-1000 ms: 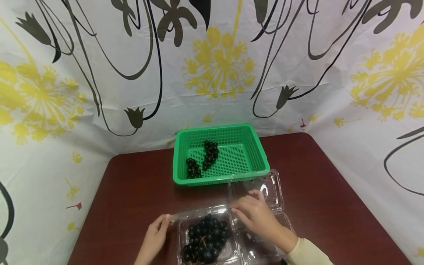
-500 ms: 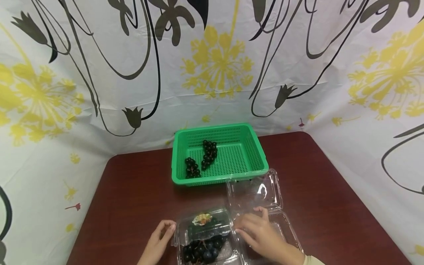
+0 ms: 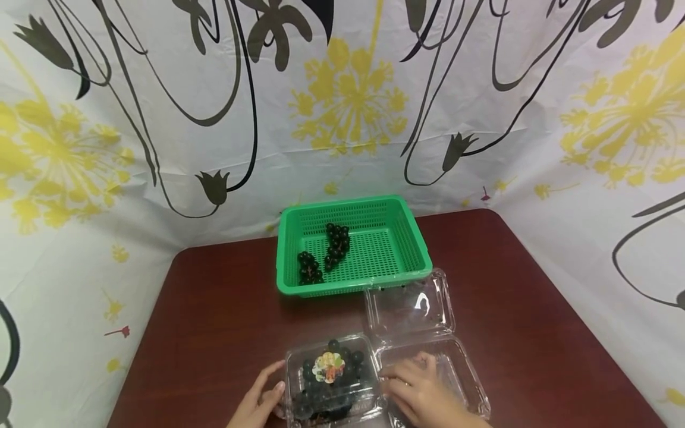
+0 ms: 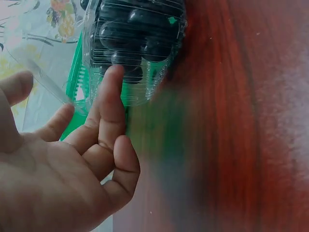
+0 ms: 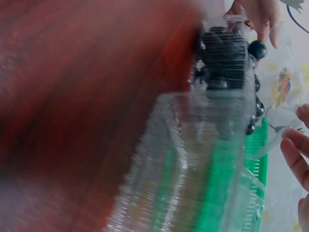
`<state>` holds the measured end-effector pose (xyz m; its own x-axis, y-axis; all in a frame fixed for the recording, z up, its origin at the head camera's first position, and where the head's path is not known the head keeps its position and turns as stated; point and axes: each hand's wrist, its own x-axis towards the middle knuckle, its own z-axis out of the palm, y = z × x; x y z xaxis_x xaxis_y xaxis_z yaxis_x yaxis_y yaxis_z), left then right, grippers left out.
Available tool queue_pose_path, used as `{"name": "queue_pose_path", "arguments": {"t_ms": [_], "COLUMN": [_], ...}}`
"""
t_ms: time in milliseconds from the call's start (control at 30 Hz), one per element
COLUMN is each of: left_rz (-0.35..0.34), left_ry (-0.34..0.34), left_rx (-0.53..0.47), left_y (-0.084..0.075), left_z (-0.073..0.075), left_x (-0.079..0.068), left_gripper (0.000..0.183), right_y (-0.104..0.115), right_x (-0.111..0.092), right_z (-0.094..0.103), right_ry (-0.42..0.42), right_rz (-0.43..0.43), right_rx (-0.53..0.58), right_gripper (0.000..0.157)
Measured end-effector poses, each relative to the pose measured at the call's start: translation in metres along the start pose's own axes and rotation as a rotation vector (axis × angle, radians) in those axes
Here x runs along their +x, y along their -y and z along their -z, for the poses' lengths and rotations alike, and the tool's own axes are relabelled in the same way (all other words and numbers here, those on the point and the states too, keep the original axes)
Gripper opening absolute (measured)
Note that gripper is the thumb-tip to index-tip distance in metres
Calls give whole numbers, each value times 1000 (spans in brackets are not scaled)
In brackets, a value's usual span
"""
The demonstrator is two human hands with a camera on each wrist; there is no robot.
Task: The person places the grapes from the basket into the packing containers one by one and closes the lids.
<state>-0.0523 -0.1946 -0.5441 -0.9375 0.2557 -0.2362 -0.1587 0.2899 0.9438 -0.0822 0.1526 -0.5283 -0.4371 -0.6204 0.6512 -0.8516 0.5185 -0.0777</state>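
A clear plastic clamshell box (image 3: 289, 389) of dark grapes (image 3: 321, 395) lies near the table's front, its lid (image 3: 353, 380) folded down over the fruit. A colourful fruit sticker (image 3: 329, 367) is on the lid. My left hand (image 3: 259, 398) is at the box's left edge, fingers loosely spread; in the left wrist view one fingertip (image 4: 115, 72) overlaps the box wall. Along the lid's right edge is my right hand (image 3: 423, 395), fingers relaxed, above a second clamshell (image 3: 471, 371). In the right wrist view, grapes (image 5: 257, 49) show between box and lid.
A green plastic basket (image 3: 353, 287) stands at the back with two small bunches of dark grapes (image 3: 337, 244) inside. The second clamshell's raised lid (image 3: 409, 312) lies back against the basket's front. Dark red tabletop (image 3: 225, 309) surrounds them; a patterned cloth (image 3: 342, 166) hangs behind.
The lid, raised behind the grape box one second ago, has swung forward and down over the grapes. My left hand has followed toward the front, and my right hand has moved slightly nearer too.
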Motion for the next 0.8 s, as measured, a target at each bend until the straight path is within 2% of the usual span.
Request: {"name": "queue_pose_path", "arguments": {"t_ms": [167, 333, 400, 500, 567, 633, 733, 800], "left_rz": [78, 59, 72, 97, 31, -102, -334, -424], "left_ry": [33, 25, 14, 22, 41, 73, 124, 177], "left_rx": [-107, -182, -205, -261, -249, -219, -158, -161], "left_y": [6, 11, 14, 17, 20, 24, 31, 35], "left_z": [-3, -10, -13, -16, -18, -19, -18, -16], "left_x": [-4, -7, -7, -7, -7, -8, -7, -6], "left_gripper": [65, 57, 56, 59, 65, 75, 95, 104], "right_y": [4, 6, 6, 6, 6, 6, 6, 6], "right_x": [-9, -15, -17, -19, -21, -24, -27, -29], "right_z": [-4, -10, -12, -14, -16, -17, -20, -23], "right_ry": [20, -19, -31, -46, -52, -53, -51, -53], "right_rz": [10, 32, 40, 45, 47, 46, 45, 44], "right_rx": [-33, -52, -63, -80, -91, -99, -106, -107], "right_gripper": [18, 14, 14, 25, 36, 41, 40, 39]}}
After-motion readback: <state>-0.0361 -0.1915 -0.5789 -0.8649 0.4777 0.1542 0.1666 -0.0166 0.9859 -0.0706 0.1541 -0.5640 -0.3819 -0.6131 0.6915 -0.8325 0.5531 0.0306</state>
